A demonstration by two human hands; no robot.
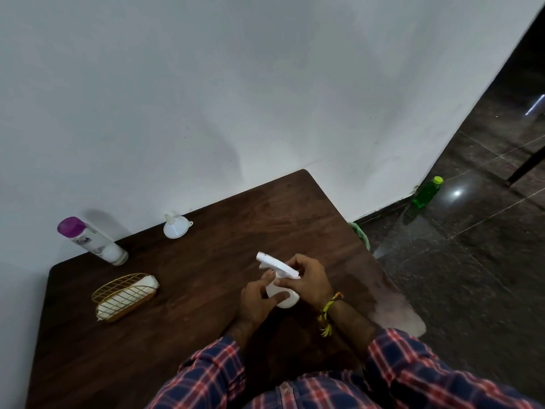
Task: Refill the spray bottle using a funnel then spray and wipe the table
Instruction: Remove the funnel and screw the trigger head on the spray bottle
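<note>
Plaid sleeves frame a dark wooden worktop set against a white wall. From left: a purple-capped bottle and a gold wire basket of white cloth, then a white funnel near the wall. At centre, the left hand grips the white spray bottle while the right hand holds its trigger head. A green bottle stands on the floor.

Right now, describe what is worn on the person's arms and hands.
Both arms wear long sleeves of a plaid shirt in navy, red and white: left sleeve, right sleeve. The right wrist carries a knotted yellow and orange thread band with loose tassel ends. The left hand and right hand are bare: no gloves, no rings visible.
</note>
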